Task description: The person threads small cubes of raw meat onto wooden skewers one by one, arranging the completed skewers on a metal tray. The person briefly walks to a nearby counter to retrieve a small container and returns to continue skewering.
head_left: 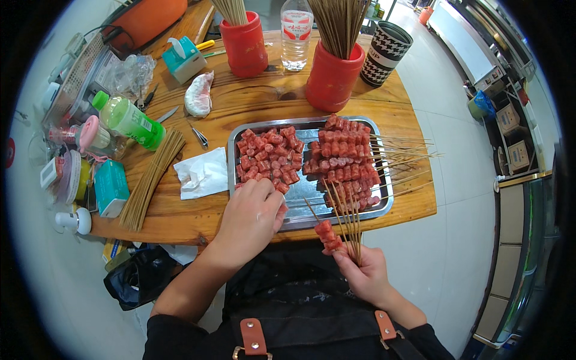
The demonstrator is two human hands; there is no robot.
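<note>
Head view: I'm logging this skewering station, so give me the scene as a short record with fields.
Left hand: reaching into the loose meat pieces at the near left of the metal tray
Right hand: gripping a bunch of bamboo skewers, one carrying a few meat pieces
Tray, right side: finished skewers in a stack, sticks pointing right
Table: wooden
Behind tray: two red cups of spare sticks
Left of tray: white tissue, loose sticks

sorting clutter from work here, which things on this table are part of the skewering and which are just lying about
In use: left hand on loose meat pieces; right hand gripping bare skewers and one part-filled skewer; metal tray; finished skewers.

Lying about: green bottle, tissue, water bottle, teal box.
</note>
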